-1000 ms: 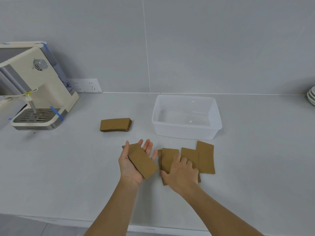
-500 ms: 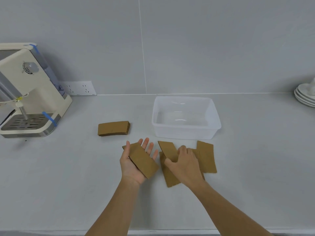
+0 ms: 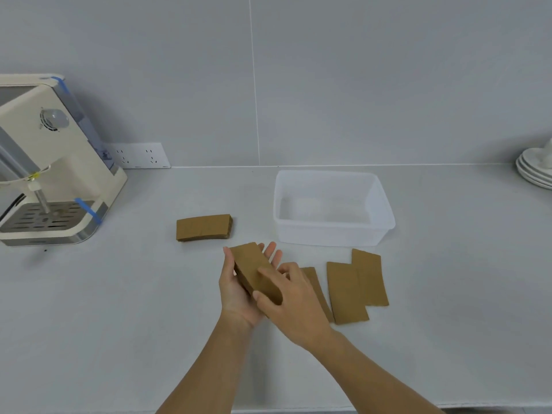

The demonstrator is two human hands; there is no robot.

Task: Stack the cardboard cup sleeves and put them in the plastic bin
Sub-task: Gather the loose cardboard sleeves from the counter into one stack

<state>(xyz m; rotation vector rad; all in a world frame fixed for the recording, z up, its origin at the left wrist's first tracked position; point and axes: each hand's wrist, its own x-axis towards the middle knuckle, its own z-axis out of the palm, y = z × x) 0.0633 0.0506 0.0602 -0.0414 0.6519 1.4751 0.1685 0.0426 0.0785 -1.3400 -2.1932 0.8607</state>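
My left hand (image 3: 236, 294) lies palm up over the counter, holding a small stack of brown cardboard sleeves (image 3: 251, 267). Thumb and fingers of my right hand (image 3: 294, 306) pinch the near end of that same stack. Three loose sleeves lie flat to the right: one (image 3: 316, 288) partly under my right hand, one (image 3: 345, 292) beside it, one (image 3: 370, 276) overlapped behind. A separate stack of sleeves (image 3: 203, 228) rests further left. The clear plastic bin (image 3: 385, 210) stands empty behind the loose sleeves.
A cream coffee machine (image 3: 53, 174) stands at the far left by a wall socket (image 3: 137, 155). White plates (image 3: 534, 170) are stacked at the right edge. The counter's front edge runs along the bottom of the view.
My right hand lifted a sleeve from the loose group and brought it left onto the stack in my left hand. One fewer sleeve lies on the counter.
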